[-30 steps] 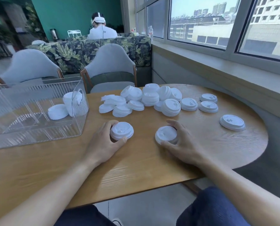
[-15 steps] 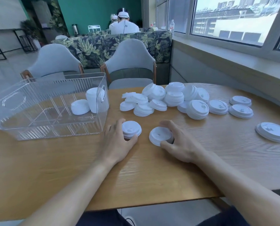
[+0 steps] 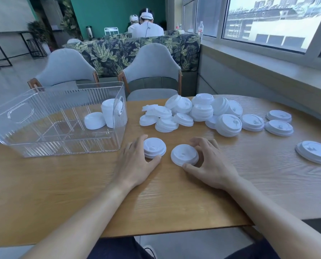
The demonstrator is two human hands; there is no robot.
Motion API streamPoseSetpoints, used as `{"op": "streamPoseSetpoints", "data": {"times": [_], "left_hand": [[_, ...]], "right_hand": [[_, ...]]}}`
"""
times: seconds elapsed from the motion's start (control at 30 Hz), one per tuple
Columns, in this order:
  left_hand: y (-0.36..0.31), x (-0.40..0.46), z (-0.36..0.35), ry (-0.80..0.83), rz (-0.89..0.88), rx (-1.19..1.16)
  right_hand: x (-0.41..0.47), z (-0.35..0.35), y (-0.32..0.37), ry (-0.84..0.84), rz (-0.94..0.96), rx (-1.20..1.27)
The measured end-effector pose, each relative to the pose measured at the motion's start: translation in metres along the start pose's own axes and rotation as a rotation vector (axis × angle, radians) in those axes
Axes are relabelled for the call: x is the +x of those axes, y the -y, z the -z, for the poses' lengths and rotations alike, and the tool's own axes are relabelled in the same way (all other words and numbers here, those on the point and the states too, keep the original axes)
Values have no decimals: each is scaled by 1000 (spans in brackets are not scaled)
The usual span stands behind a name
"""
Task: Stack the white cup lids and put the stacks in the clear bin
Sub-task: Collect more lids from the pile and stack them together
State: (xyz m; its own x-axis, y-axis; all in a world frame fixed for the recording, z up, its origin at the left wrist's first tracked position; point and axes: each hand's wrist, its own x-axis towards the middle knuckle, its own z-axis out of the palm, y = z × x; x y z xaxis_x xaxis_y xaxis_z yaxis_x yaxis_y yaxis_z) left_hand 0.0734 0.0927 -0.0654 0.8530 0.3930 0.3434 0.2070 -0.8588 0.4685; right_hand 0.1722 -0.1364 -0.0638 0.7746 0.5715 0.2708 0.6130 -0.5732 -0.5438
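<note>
Near the table (image 3: 174,202) edge, left hand (image 3: 135,165) and right hand (image 3: 212,165) each curl half-closed fingers around a small lid stack (image 3: 154,147), the other lid stack (image 3: 184,154), probably light, thin and slippery, best pinched at the rim.

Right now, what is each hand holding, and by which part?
The left hand grips a short stack of lids by its rim, on the table. The right hand pinches a single lid by its edge, thumb near, fingers far.

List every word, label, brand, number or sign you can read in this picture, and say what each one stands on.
None can be read.
White cup lids: raised marks on top, too small to read.
Bottle on the window sill: red label, blurred.
Clear bin: no text.
</note>
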Motion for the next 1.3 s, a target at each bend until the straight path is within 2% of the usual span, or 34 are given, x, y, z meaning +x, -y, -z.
{"op": "streamPoseSetpoints", "data": {"times": [0.43, 0.67, 0.93, 1.3], "left_hand": [[-1, -3, 4, -33, -48, -223], [-15, -3, -5, 60, -103, -247], [-34, 0, -16, 162, -205, -190], [-33, 2, -20, 191, -239, -80]], "right_hand": [[1, 1, -1, 32, 28, -6], [1, 0, -1, 38, 35, 18], [3, 0, -7, -53, -74, 275], [3, -3, -4, -65, -12, 109]]}}
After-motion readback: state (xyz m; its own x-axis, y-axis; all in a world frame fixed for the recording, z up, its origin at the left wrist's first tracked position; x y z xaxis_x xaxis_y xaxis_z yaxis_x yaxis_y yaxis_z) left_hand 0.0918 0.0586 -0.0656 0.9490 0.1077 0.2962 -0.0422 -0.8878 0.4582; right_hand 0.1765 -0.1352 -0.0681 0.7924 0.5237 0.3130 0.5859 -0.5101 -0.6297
